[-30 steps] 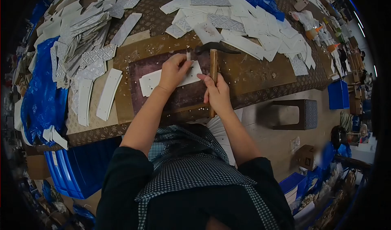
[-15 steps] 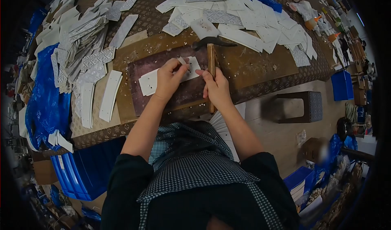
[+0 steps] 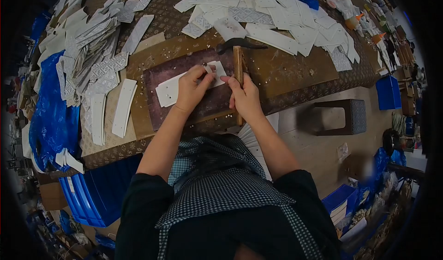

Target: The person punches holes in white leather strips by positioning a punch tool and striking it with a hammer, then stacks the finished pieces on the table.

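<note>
My right hand (image 3: pixel 246 99) grips the wooden handle of a hammer (image 3: pixel 239 59); its dark metal head lies flat on the brown board (image 3: pixel 286 75) just beyond my fingers. My left hand (image 3: pixel 191 88) presses on a curved white card piece (image 3: pixel 167 90) lying on a dark purple mat (image 3: pixel 159 109). Its fingertips pinch a small punch tool (image 3: pixel 208 69) upright on the card's right end. The two hands are a few centimetres apart.
Heaps of white and patterned card pieces lie at the far left (image 3: pixel 92 43) and far right (image 3: pixel 277 25) of the table. A blue plastic sheet (image 3: pixel 50 117) hangs at the left edge. Blue crates (image 3: pixel 87 195) stand below the table; a stool (image 3: pixel 341 117) stands on the right.
Both hands, the hammer and the card stay in nearly the same pose. The view has shifted slightly, so everything sits a little higher and further left in the picture.
</note>
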A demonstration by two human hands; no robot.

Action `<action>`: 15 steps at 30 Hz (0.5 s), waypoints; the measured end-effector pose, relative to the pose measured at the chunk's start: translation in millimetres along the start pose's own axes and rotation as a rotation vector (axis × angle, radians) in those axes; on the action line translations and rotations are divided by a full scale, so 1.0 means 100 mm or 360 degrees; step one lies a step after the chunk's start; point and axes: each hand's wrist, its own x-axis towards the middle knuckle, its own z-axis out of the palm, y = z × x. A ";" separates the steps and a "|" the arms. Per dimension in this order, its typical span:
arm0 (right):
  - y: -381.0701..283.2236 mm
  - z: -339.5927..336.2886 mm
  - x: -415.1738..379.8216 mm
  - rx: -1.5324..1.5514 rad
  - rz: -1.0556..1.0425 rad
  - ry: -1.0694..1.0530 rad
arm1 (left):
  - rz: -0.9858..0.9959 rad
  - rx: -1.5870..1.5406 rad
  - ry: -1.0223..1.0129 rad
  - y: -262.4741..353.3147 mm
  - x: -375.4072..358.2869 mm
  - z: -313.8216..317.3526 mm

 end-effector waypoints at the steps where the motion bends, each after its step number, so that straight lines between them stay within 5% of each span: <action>1: -0.01 0.00 0.00 0.0010 -0.0001 -0.0001 | 0.0012 0.0039 -0.0023 0.00 0.00 -0.01; 15: -0.02 -0.01 -0.01 0.0079 0.0026 0.0005 | 0.0225 0.0143 -0.0170 -0.02 0.07 0.00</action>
